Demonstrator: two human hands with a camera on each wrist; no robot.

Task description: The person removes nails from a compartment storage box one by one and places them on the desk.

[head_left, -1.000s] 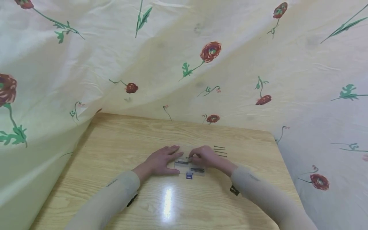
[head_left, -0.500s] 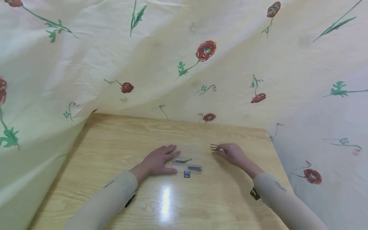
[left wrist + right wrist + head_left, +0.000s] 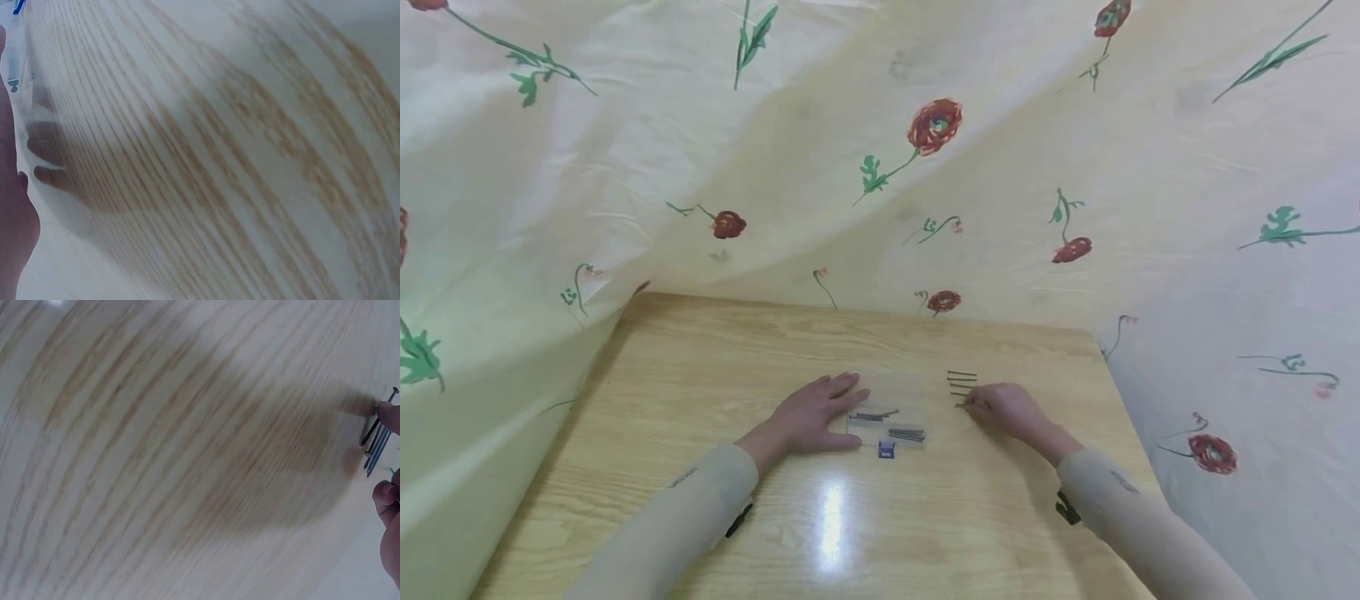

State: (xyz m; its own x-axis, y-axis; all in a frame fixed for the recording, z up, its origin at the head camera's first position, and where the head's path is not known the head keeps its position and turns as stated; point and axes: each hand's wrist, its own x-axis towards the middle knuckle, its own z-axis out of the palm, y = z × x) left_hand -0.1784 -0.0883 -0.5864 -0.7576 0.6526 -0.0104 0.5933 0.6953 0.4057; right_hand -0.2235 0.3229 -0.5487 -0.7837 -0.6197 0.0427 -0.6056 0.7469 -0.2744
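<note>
My left hand, fingers spread straight, rests at the left side of a clear plastic box with a blue latch. Dark nails lie in two of its compartments, one in the upper group slanting across the others. To the right of the box, my right hand pinches a nail low over the table, its end poking out from the fingertips. Several nails lie in a row just beyond those fingers. In the right wrist view a fingertip covers the middle of the held nail.
Everything lies on a wood-grain table. A pale curtain with printed red flowers hangs behind it and along both sides. Light glares off the tabletop in front of the box.
My right hand has moved from over the box to the nail row on the right, then slightly nearer to me at its near end. The left hand has stayed by the box.
</note>
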